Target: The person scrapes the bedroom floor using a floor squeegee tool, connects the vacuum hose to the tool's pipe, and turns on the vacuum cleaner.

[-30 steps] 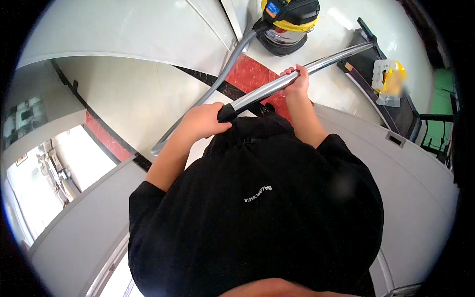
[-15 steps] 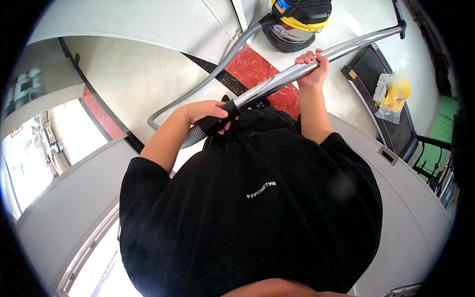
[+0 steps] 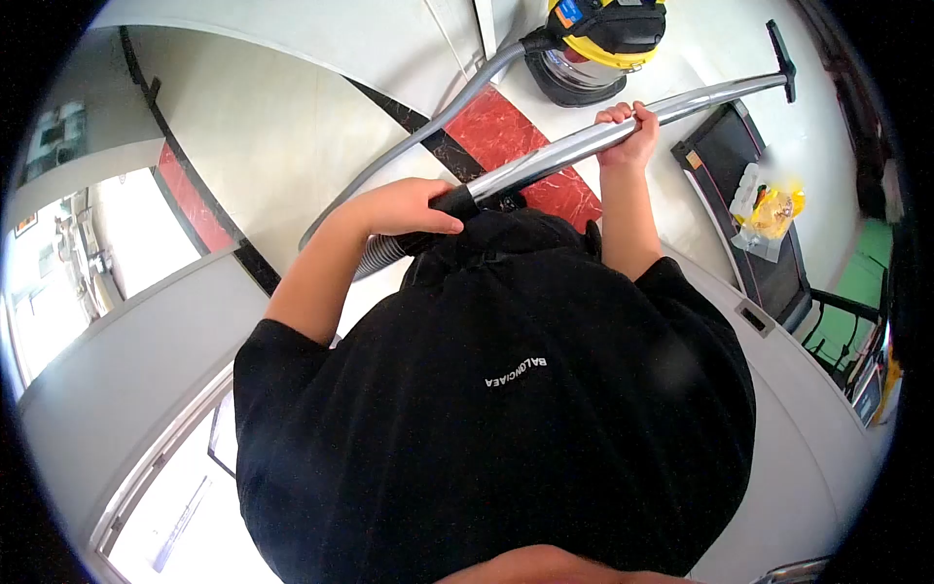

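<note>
A chrome vacuum cleaner wand [image 3: 555, 156] slants across the front of my body, rising toward the upper right. My right hand [image 3: 628, 134] is closed round its middle, fingers over the top. At the near end, my left hand [image 3: 413, 206] lies over the black handle [image 3: 455, 202], its thumb along the near side; some of its fingers are hidden beneath. A grey hose [image 3: 413, 139] loops from the handle end to the yellow and black vacuum cleaner [image 3: 593, 49]. On the far end of the wand is a black floor nozzle [image 3: 783, 63].
A red and black floor strip [image 3: 496, 122] crosses the pale tiles. To the right lies a dark treadmill-like platform [image 3: 735, 185] carrying a yellow bag [image 3: 776, 209] and clear plastic packaging. Grey panels [image 3: 126, 360] flank me on both sides, near a doorway at left.
My left hand has turned further over the top of the handle, covering more of it. The wand and right hand have shifted slightly right, and the floor nozzle has moved a little lower in view.
</note>
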Tool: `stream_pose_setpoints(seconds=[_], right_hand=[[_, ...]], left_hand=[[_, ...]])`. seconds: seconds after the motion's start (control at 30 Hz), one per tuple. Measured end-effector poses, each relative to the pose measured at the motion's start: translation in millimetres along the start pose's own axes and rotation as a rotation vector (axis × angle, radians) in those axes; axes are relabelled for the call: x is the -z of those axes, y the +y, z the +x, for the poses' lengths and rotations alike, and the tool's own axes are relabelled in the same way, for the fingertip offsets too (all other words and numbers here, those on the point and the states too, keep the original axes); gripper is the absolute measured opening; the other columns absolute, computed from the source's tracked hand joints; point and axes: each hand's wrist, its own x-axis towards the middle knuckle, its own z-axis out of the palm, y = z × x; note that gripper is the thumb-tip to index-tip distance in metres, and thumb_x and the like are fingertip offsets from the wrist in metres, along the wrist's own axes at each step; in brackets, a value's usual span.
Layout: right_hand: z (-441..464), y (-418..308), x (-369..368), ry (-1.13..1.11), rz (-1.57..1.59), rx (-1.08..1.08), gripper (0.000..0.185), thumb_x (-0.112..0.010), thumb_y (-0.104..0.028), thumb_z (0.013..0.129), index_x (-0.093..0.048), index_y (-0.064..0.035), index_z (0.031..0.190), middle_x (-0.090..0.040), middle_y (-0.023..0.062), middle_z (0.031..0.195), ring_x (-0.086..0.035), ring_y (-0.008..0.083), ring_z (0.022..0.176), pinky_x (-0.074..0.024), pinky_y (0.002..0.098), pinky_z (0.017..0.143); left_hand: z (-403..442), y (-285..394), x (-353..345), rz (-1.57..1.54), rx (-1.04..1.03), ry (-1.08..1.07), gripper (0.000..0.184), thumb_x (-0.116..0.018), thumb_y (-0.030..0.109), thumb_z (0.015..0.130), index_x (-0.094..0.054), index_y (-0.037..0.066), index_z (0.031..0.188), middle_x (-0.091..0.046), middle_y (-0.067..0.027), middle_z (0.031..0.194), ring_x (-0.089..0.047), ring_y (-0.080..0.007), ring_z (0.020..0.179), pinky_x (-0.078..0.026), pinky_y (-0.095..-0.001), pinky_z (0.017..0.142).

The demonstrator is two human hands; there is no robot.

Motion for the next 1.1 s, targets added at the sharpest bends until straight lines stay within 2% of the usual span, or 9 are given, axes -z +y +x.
stream_pose_setpoints(seconds=[0.07, 0.23, 0.37, 0.47, 0.53, 0.67, 0.93, 1.03, 1.1], right_hand=[[1, 1, 0, -0.035, 0.015, -0.013, 0.015, -0.05, -0.013, 0.073, -0.04, -0.0131, 0.083, -0.035, 0.0013, 0.064, -0.039, 0.0132, 0.055, -0.0369, 0.0291, 0.053], [13, -7, 2, -0.262, 0.213, -0.062, 0.011, -0.05, -0.016, 0.071, -0.05, -0.0121, 0.081, -0.04, -0.0019, 0.06, -0.042, 0.0109, 0.052, -0.0387, 0.0254, 0.051], [49, -60, -6, -0.314, 0.246, -0.055, 0.008, -0.047, -0.016, 0.07, -0.048, -0.0089, 0.073, -0.045, -0.0017, 0.06, -0.045, 0.0104, 0.052, -0.0418, 0.0263, 0.051], [47, -73, 2, -0.211, 0.256, -0.085, 0.007, -0.047, -0.015, 0.069, -0.046, -0.0078, 0.07, -0.045, -0.002, 0.058, -0.046, 0.0104, 0.053, -0.0421, 0.0262, 0.051], [40, -75, 11, -0.202, 0.367, -0.191, 0.008, -0.047, -0.014, 0.069, -0.044, -0.0071, 0.067, -0.044, -0.0012, 0.058, -0.046, 0.0106, 0.053, -0.0417, 0.0238, 0.05], [26, -76, 17, -0.093, 0.434, -0.202, 0.012, -0.048, -0.014, 0.07, -0.04, -0.0066, 0.064, -0.043, 0.0011, 0.057, -0.045, 0.0115, 0.052, -0.043, 0.0228, 0.049], [1, -60, 76, 0.034, 0.48, -0.362, 0.013, -0.049, -0.011, 0.075, -0.04, -0.0047, 0.067, -0.044, 0.003, 0.059, -0.047, 0.0124, 0.053, -0.0508, 0.0238, 0.055], [-17, -49, 87, 0.131, 0.382, -0.421, 0.019, -0.05, -0.015, 0.075, -0.04, -0.0063, 0.061, -0.047, 0.0023, 0.056, -0.051, 0.0124, 0.052, -0.0506, 0.0223, 0.055], [-27, -45, 91, 0.166, 0.353, -0.46, 0.019, -0.052, -0.017, 0.074, -0.042, -0.0066, 0.062, -0.049, 0.0015, 0.057, -0.053, 0.0117, 0.054, -0.0503, 0.0211, 0.055]], left_hand=[[2, -4, 1, -0.235, 0.012, -0.2, 0.039, -0.062, 0.026, 0.077, -0.053, -0.003, 0.102, -0.061, -0.0084, 0.083, -0.057, -0.0172, 0.077, -0.045, -0.0286, 0.074], [-9, -38, -2, -0.927, 0.098, -0.544, 0.036, -0.063, 0.028, 0.078, -0.054, 0.001, 0.1, -0.061, -0.0069, 0.085, -0.056, -0.0145, 0.082, -0.044, -0.0287, 0.078], [-36, -59, -1, -0.093, 0.055, 0.029, 0.053, -0.07, 0.021, 0.071, -0.047, 0.002, 0.115, -0.059, -0.0064, 0.089, -0.054, -0.0134, 0.08, -0.044, -0.0273, 0.073], [-38, -73, 2, -0.164, 0.139, 0.134, 0.059, -0.072, 0.023, 0.07, -0.046, 0.002, 0.119, -0.058, -0.0078, 0.093, -0.054, -0.015, 0.082, -0.044, -0.0287, 0.075], [-33, -84, 1, -0.135, 0.073, 0.406, 0.058, -0.071, 0.029, 0.07, -0.049, 0.006, 0.118, -0.058, -0.0091, 0.097, -0.054, -0.0168, 0.089, -0.043, -0.0295, 0.081], [-10, -75, 13, -0.254, -0.061, 0.609, 0.062, -0.073, 0.027, 0.069, -0.046, 0.004, 0.12, -0.058, -0.0078, 0.098, -0.054, -0.0165, 0.088, -0.043, -0.0297, 0.079], [72, -68, 29, -0.335, -0.271, 0.857, 0.052, -0.076, 0.017, 0.068, -0.049, 0.004, 0.111, -0.057, -0.0046, 0.094, -0.054, -0.014, 0.086, -0.044, -0.0278, 0.078], [108, -69, 42, -0.117, -0.259, 0.939, 0.051, -0.076, 0.018, 0.067, -0.051, 0.003, 0.109, -0.059, -0.009, 0.098, -0.056, -0.0194, 0.092, -0.043, -0.0308, 0.082], [139, -78, 50, -0.223, -0.255, 0.934, 0.057, -0.078, 0.022, 0.064, -0.051, 0.003, 0.111, -0.061, -0.0107, 0.099, -0.056, -0.0218, 0.094, -0.043, -0.0312, 0.083]])
